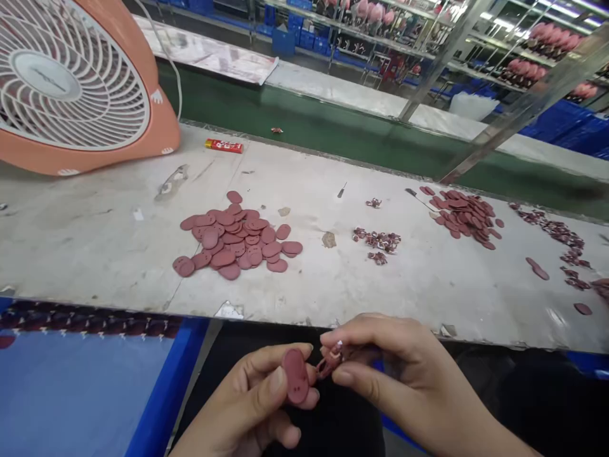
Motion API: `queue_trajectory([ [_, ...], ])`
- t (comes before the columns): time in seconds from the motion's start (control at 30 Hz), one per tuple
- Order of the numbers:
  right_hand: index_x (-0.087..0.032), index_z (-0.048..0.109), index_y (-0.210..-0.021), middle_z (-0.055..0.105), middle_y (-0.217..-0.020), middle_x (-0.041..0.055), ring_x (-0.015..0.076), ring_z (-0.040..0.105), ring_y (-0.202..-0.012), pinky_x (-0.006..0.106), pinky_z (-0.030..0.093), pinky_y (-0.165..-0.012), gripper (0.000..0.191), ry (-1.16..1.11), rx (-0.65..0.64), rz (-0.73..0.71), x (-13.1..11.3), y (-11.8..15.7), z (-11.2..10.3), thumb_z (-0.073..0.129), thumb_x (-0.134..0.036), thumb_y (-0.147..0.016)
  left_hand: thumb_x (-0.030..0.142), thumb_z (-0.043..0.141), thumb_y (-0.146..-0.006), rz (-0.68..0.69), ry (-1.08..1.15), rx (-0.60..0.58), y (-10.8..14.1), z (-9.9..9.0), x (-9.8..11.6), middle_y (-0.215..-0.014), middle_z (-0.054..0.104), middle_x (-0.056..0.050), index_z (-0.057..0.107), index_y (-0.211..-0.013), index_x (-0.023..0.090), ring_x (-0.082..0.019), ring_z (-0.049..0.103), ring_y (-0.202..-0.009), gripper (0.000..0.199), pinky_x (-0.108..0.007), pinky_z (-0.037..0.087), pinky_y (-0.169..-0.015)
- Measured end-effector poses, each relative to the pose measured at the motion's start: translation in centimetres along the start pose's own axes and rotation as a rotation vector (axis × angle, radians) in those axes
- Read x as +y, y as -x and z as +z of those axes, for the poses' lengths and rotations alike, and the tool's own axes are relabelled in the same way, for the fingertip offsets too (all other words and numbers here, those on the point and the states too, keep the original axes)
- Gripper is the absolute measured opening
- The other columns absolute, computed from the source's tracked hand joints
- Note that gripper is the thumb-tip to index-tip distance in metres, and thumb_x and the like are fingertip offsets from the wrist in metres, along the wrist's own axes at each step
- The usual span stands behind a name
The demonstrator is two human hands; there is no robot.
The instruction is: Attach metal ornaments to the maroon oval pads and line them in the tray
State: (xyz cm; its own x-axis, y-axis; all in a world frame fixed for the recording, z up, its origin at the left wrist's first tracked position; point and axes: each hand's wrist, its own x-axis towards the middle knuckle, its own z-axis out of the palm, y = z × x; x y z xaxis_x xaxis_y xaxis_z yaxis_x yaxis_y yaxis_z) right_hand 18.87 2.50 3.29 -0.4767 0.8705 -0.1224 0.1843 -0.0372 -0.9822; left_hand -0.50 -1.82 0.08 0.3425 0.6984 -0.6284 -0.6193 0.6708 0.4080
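Observation:
My left hand [257, 400] pinches a dark red oval piece [295, 376] with small holes near its lower end. Close beside it, my right hand [390, 368] grips a small dark red strap-like part [330, 360] with a pale bit on top, between thumb and fingers. Both hands are held above the lap, in front of the table edge. On the table beyond lies a pile of similar oval pieces [233, 238], and to its right a small cluster of strap-like parts [380, 241].
An orange fan [164, 120] stands at the left end of the table [295, 292]. Behind it run a glue tube [224, 146] and a green belt [314, 124]. More ovals [466, 216] and strap parts [556, 231] lie right. A blue bin [162, 387] sits lower left.

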Motion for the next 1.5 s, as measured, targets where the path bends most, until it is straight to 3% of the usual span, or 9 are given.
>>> queue_trajectory([
  [0.17,-0.023,0.070,-0.097,0.073,-0.079,-0.0046,0.0068,0.067,-0.068,0.011,0.053,-0.066,0.018,0.173,-0.016,-0.123,-0.6,-0.5,0.2,0.074,-0.014,-0.083,0.037,0.086,-0.065,-0.002,0.024,-0.087,-0.4,-1.1,-0.6,-0.070,0.068,-0.003,0.081,-0.082,0.019,-0.012,0.063,-0.067,0.025,-0.014,0.052,-0.050],
  [0.37,-0.028,0.070,-0.104,0.072,-0.081,-0.0082,0.0031,0.065,-0.071,0.007,0.050,-0.070,0.030,0.188,-0.102,-0.147,-0.9,-1.1,0.2,0.072,-0.007,-0.083,0.038,0.083,-0.069,-0.010,0.006,-0.135,-0.8,-1.5,-0.7,-0.068,0.065,-0.003,0.079,-0.081,0.014,-0.010,0.059,-0.063,0.027,-0.011,0.050,-0.047],
  [0.6,-0.024,0.068,-0.096,0.073,-0.085,-0.0081,0.0028,0.065,-0.072,0.007,0.049,-0.071,0.016,0.290,-0.143,-0.155,-1.2,-1.3,0.0,0.070,-0.011,-0.087,0.036,0.080,-0.074,-0.013,-0.020,-0.157,-1.3,-1.8,-0.9,-0.070,0.065,-0.003,0.079,-0.083,0.014,-0.009,0.058,-0.066,0.024,-0.010,0.050,-0.048],
  [0.9,-0.018,0.066,-0.096,0.073,-0.084,-0.0047,0.0055,0.068,-0.077,0.010,0.049,-0.076,0.016,0.463,-0.190,-0.249,-1.5,-1.3,0.4,0.065,-0.006,-0.086,0.032,0.079,-0.076,-0.050,-0.011,-0.119,-1.3,-2.1,-1.1,-0.075,0.068,-0.004,0.079,-0.085,0.015,-0.010,0.060,-0.068,0.020,-0.010,0.051,-0.047],
  [1.23,-0.023,0.067,-0.093,0.073,-0.084,-0.0084,0.0035,0.066,-0.072,0.009,0.048,-0.070,0.013,0.370,-0.228,-0.111,-1.2,-1.6,0.2,0.067,-0.010,-0.088,0.034,0.077,-0.078,-0.058,0.017,-0.112,-1.3,-2.0,-1.4,-0.071,0.063,-0.002,0.078,-0.085,0.015,-0.008,0.057,-0.064,0.020,-0.009,0.050,-0.047],
  [1.5,-0.023,0.066,-0.098,0.072,-0.087,-0.0080,0.0040,0.066,-0.076,0.011,0.048,-0.073,0.015,0.396,-0.276,-0.094,-1.4,-1.9,-0.1,0.065,-0.011,-0.089,0.033,0.078,-0.076,-0.072,0.043,-0.110,-1.5,-1.7,-1.4,-0.069,0.063,-0.002,0.078,-0.081,0.014,-0.007,0.058,-0.062,0.020,-0.008,0.048,-0.045],
])
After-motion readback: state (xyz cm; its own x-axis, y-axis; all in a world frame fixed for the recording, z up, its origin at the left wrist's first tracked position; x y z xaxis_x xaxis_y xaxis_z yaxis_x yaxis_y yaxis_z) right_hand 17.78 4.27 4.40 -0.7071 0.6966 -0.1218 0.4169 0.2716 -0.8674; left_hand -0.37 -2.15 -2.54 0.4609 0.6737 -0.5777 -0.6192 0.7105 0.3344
